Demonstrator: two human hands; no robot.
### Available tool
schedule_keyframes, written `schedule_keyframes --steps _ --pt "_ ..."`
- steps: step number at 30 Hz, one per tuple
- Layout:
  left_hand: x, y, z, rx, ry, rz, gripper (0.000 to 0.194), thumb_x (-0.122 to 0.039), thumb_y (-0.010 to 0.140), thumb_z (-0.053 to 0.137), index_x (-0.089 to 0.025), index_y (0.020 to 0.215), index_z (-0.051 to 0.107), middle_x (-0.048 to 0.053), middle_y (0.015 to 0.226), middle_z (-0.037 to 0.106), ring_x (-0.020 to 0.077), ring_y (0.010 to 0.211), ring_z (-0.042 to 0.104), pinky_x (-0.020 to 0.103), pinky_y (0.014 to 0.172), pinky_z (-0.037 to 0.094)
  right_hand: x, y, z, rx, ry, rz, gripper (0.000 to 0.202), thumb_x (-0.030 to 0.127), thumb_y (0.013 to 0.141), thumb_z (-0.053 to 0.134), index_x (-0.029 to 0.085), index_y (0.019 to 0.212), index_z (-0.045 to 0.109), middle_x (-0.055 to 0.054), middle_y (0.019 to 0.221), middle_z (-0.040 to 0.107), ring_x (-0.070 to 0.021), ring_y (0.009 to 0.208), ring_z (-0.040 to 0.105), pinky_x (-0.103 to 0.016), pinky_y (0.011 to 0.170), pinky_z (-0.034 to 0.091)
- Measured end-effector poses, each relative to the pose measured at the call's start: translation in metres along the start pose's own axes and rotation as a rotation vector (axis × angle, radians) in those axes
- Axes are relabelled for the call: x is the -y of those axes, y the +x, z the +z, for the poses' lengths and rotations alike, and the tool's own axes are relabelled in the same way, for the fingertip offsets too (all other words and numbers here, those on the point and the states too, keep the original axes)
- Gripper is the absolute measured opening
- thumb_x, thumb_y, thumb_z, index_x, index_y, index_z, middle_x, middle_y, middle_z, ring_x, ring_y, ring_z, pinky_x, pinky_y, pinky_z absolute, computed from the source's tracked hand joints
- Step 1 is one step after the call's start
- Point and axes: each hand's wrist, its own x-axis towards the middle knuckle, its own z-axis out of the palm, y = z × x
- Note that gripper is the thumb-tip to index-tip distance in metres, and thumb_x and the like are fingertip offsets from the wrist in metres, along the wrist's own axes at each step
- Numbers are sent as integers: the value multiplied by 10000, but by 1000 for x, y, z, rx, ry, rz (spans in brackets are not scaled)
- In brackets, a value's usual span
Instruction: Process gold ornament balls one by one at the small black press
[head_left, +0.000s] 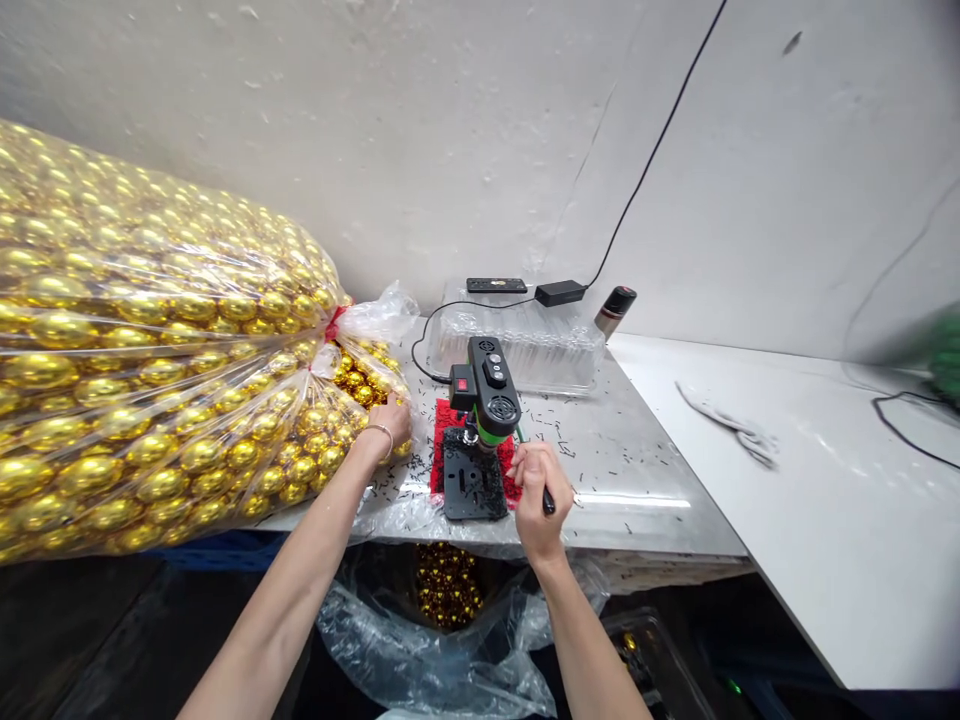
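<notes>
My left hand (390, 425), with a bracelet at the wrist, is at the opening of a clear plastic bag (330, 330) full of shiny gold balls (356, 380). Its fingers are bent in among the balls, and what they pinch is hidden. My right hand (538, 490) is closed around a black-ended handle (549, 502), just right of a small black and green bench machine (495, 395). I cannot tell whether the handle joins the machine. Under the machine head lies its slotted black base plate (474, 490), on a red mat (448, 420).
Behind the machine are a clear plastic tray (517, 345), a black power adapter (560, 292), a remote control (496, 285) and a spray can (615, 310). Black scraps litter the metal tabletop (637, 510). Below its edge, a plastic-lined container (450, 650) holds gold balls. Pliers-like tool (727, 425) lies right.
</notes>
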Motion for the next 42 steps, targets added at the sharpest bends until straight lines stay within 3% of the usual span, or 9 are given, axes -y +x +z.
schedule_keyframes --steps 5,11,15,18,21,25,28,35,42 --pt "-4 14 -3 31 -7 -65 357 -218 823 643 -124 1165 604 180 1187 595 295 1013 617 441 846 497 1 0 -1 8 -3 -9 296 141 928 375 196 646 446 -2 692 498 -124 662 498 -278 606 384" --pt "-1 -11 -14 -169 -163 -78 378 -190 818 545 -146 1184 625 196 1132 639 341 1036 620 420 856 476 1 0 -3 40 -23 -40 295 125 920 376 196 642 446 -3 674 492 -131 679 509 -280 606 394" --pt "2 -51 -24 -366 -1043 -97 417 -308 796 597 -182 1193 604 112 1125 661 250 956 646 312 711 524 -1 -1 -2 18 -15 -54 295 107 913 376 196 639 438 -1 662 486 -129 680 508 -278 601 396" --pt "-5 -86 -24 -191 -1705 -219 330 -328 816 584 -147 1089 619 102 982 693 184 778 665 216 515 487 -2 -2 -2 5 -22 -56 299 108 912 373 197 635 443 -1 659 490 -132 678 511 -280 600 400" --pt "-19 -111 -13 77 -2000 -394 157 -207 832 572 -115 940 637 108 873 699 155 707 665 176 462 475 -3 -2 -2 11 -33 -61 302 119 912 373 198 631 454 -4 654 498 -139 684 522 -284 595 404" --pt "-41 -120 13 263 -2124 -628 42 -158 840 595 -124 827 615 72 762 668 126 620 650 151 417 469 -1 -2 -3 24 -49 -54 296 129 912 373 201 637 456 -10 666 505 -139 675 523 -287 589 413" --pt "-53 -117 29 342 -2147 -639 95 -155 790 675 -136 804 583 16 697 614 73 509 583 129 381 435 -1 -2 -5 39 -58 -48 295 135 913 370 204 638 450 -13 674 506 -139 673 525 -287 586 421" --pt "-58 -108 33 271 -1954 -446 285 -164 759 698 -167 1029 606 -13 784 648 38 476 560 130 419 449 -1 -2 -5 51 -36 -52 297 118 910 374 205 632 435 -15 678 504 -134 677 526 -281 587 425" --pt "-58 -103 38 208 -1845 -440 369 -205 643 783 -182 867 491 37 849 687 165 686 697 178 480 478 4 7 -7 71 -52 -61 293 117 910 378 205 636 433 -8 653 489 -134 671 520 -280 589 413"
